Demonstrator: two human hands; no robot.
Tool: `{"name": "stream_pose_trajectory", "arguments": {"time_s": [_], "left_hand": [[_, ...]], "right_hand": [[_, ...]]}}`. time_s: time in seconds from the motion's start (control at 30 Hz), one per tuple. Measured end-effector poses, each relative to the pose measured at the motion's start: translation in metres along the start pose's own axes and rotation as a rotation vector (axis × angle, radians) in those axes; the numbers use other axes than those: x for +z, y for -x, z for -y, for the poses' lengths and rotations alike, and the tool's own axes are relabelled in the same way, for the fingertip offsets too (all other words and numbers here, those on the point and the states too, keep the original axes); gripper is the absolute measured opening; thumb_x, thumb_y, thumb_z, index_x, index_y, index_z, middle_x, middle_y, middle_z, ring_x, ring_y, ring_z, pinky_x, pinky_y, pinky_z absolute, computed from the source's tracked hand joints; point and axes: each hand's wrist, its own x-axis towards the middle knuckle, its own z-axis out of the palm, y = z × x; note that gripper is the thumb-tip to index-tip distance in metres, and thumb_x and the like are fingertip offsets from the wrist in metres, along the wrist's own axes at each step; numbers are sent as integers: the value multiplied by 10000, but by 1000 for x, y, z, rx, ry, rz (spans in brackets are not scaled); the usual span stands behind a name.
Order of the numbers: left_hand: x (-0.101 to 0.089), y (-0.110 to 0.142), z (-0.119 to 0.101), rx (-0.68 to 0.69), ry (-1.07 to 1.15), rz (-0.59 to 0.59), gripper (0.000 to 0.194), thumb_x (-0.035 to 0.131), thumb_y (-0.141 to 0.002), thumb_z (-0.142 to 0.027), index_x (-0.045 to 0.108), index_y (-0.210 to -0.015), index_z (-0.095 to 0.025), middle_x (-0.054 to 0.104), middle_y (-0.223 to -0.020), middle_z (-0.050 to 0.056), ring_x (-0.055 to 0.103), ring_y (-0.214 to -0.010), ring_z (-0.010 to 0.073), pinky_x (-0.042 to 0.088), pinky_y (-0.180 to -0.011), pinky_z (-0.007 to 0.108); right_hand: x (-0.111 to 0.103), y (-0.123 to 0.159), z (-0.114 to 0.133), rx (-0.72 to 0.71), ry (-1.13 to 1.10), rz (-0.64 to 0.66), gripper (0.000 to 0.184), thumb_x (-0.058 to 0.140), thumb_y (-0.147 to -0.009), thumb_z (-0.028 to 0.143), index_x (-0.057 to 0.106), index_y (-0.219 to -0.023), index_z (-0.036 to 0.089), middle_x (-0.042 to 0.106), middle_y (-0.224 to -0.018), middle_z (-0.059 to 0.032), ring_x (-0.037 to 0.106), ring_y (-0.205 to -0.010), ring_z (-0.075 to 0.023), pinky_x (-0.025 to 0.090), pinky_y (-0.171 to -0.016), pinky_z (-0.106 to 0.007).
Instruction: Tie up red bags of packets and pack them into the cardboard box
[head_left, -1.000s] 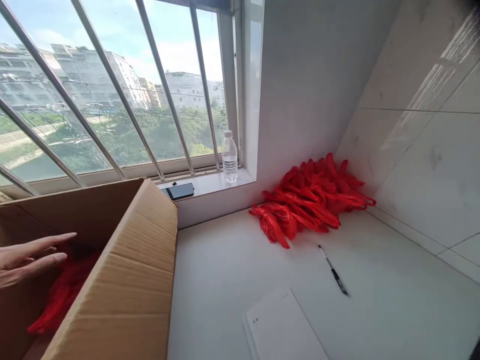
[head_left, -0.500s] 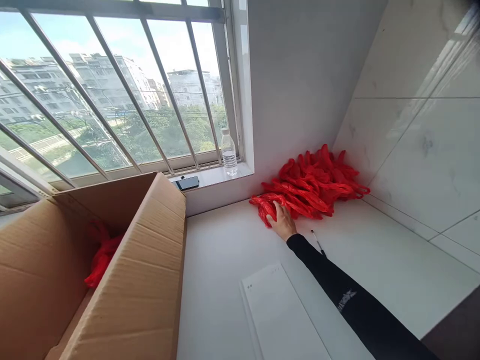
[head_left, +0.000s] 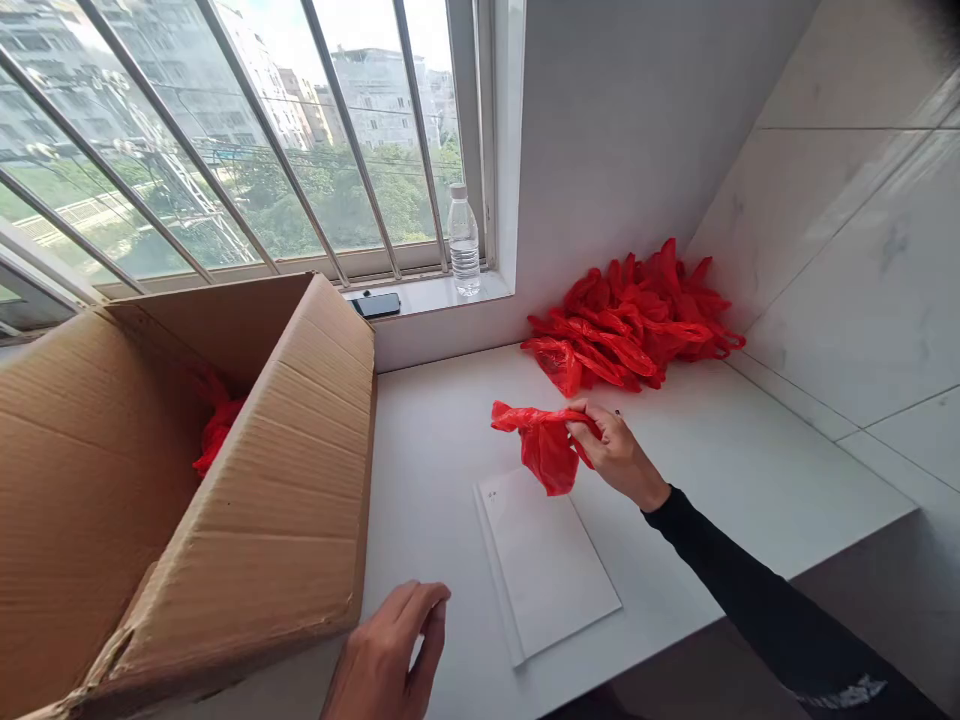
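Observation:
My right hand (head_left: 616, 452) is closed on a red plastic bag (head_left: 551, 455), which hangs from the fingers above the far end of a flat white booklet-like item (head_left: 551, 575). Behind it, against the wall, lies a crumpled pile of red plastic bags (head_left: 630, 325). My left hand (head_left: 390, 640) has come in at the bottom, beside the cardboard box (head_left: 292, 480). It holds nothing, its fingers are bent, and a gap shows between thumb and forefinger. Inside the open box, more red plastic (head_left: 217, 435) is partly hidden by the near wall.
On the window sill stand a clear water bottle (head_left: 464, 245) and, lying flat, a dark phone (head_left: 377, 305). Metal bars (head_left: 345, 150) cross the window. The white tabletop (head_left: 427, 440) ends at a front edge, and tiled wall (head_left: 862, 290) borders the right.
My right hand has drawn one red bag off the pile, toward me and over the white item. My left hand has entered at the bottom. The whole view has shifted downward.

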Motion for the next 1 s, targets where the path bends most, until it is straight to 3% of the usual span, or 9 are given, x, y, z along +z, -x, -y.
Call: {"name": "stream_pose_trajectory", "arguments": {"time_s": [0.13, 0.23, 0.37, 0.43, 0.5, 0.63, 0.73, 0.93, 1.0], "left_hand": [[32, -25, -33, 56, 51, -250, 530, 595, -999, -261, 484, -1512, -329, 571, -1462, 103, 544, -1338, 270, 462, -1106, 462], [60, -35, -46, 19, 204, -178, 259, 608, -992, -261, 688, -1234, -307, 717, -1179, 55, 620, -1164, 272, 454, -1093, 515], [81, -31, -46, -117, 328, -150, 188, 507, -1049, -306, 685, -1026, -249, 710, -943, 40, 670, -881, 217, 570, -727, 345], [82, -26, -47, -169, 381, -153, 188, 512, -1052, -336, 672, -1050, -237, 710, -974, 46, 685, -873, 202, 565, -683, 312], [80, -22, -49, -190, 427, -145, 189, 526, -1049, -353, 672, -1051, -233, 714, -968, 36, 693, -856, 186, 571, -711, 306], [77, -19, -54, -165, 489, -128, 179, 587, -1020, -370, 716, -1057, -253, 721, -979, 28, 700, -901, 186, 574, -765, 303], [76, -15, -54, -163, 500, -145, 170, 618, -999, -369, 749, -1020, -263, 734, -991, 32, 702, -929, 198, 571, -788, 309], [67, 3, -36, -286, 408, -281, 178, 586, -1014, -343, 725, -977, -237, 734, -928, 29, 686, -857, 204, 539, -745, 321], [65, 7, -35, -295, 376, -314, 167, 585, -1010, -325, 712, -1083, -245, 729, -1049, 48, 682, -984, 226, 541, -814, 344]], "right_hand": [[0, 62, 18, 34, -105, 306, 185, 467, -1045, 320, 626, -987, 246, 641, -875, 29, 580, -776, -151, 482, -743, -287], [9, 92, 8, 118, -58, 382, 182, 461, -1053, 303, 637, -1061, 254, 685, -972, 7, 624, -869, -173, 504, -807, -321], [20, 130, -4, 40, 214, 9, 263, 558, -1002, 266, 561, -1265, 269, 637, -1226, -59, 591, -1148, -244, 497, -973, -423], [27, 150, -1, -111, 292, -199, 216, 598, -980, 227, 558, -1189, 265, 620, -1089, -41, 589, -1043, -235, 499, -904, -406], [36, 164, 6, -246, 312, -238, 166, 604, -979, 189, 551, -1120, 258, 599, -978, -17, 579, -933, -216, 488, -842, -386], [59, 167, 9, -209, 338, -57, 257, 578, -1032, 260, 515, -1281, 241, 647, -1146, -72, 597, -1062, -259, 490, -922, -450], [65, 160, 4, -91, 269, 13, 278, 516, -1060, 258, 477, -1335, 264, 666, -1036, -37, 632, -976, -239, 522, -892, -433], [40, 156, -5, -3, 249, 22, 201, 471, -1066, 274, 526, -1260, 272, 660, -1003, -40, 628, -904, -229, 541, -826, -383], [33, 155, -5, -32, 282, 14, 188, 453, -1065, 262, 555, -1223, 270, 664, -1025, -53, 621, -924, -241, 523, -843, -403]]}}
